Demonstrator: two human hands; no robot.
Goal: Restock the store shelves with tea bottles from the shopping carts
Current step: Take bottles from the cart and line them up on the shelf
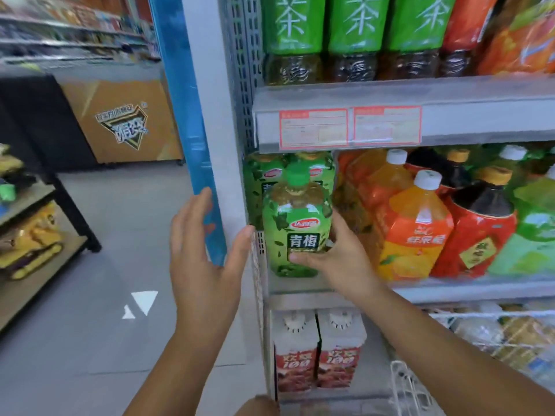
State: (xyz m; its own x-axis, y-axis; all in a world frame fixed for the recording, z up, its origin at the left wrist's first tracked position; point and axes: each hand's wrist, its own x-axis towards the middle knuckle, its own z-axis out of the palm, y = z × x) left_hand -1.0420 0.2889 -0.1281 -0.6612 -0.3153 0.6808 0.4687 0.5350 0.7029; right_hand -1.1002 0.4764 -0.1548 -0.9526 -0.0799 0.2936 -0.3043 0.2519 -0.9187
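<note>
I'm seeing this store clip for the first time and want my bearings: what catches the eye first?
A green bottle is at the left end of the middle shelf, held low on its label by the right hand. The left hand is open beside the post, holding nothing. To the bottle's right, orange bottles and red bottles crowd the shelf.

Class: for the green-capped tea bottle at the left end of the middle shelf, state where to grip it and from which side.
Grip the green-capped tea bottle round its broad labelled body, coming from the open front. It stands upright, with the shelf post at its left and the orange bottle at its right. The right hand holds it so.
</note>
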